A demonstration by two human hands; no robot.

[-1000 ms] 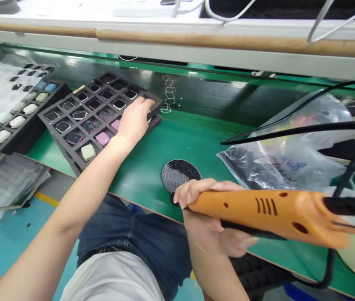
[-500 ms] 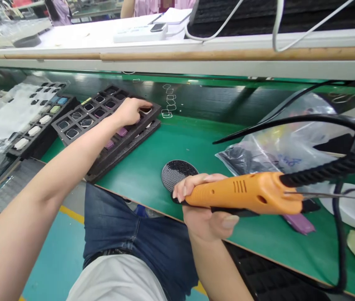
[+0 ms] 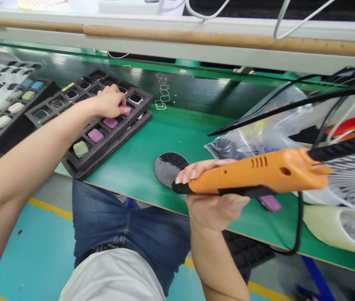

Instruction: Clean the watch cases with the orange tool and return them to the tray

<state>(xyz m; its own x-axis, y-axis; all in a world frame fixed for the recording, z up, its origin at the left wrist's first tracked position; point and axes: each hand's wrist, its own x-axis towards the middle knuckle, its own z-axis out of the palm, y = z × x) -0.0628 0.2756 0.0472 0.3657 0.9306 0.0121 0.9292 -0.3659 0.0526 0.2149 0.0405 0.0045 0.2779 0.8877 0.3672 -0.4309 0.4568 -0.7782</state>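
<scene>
Two hands busy; my left hand (image 3: 110,102), thumb and fingers at purple watch (image 3: 128,112), can't see if pinched; watch near black tray's (image 3: 147,100) right corner; my right hand (image 3: 209,205) grips orange tool (image 3: 253,169) near desk's (image 3: 140,154) front edge; loose fingers might drop watch; hard push might slide tray off lower tray's (image 3: 114,148) edge; black cord (image 3: 347,147) might catch, yank tool.

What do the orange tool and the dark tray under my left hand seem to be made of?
Orange tool: probably hard plastic, satin, with molded vent slots and soft sheen. Dark tray: likely matte foam, judging by thick, dull compartment walls.
</scene>
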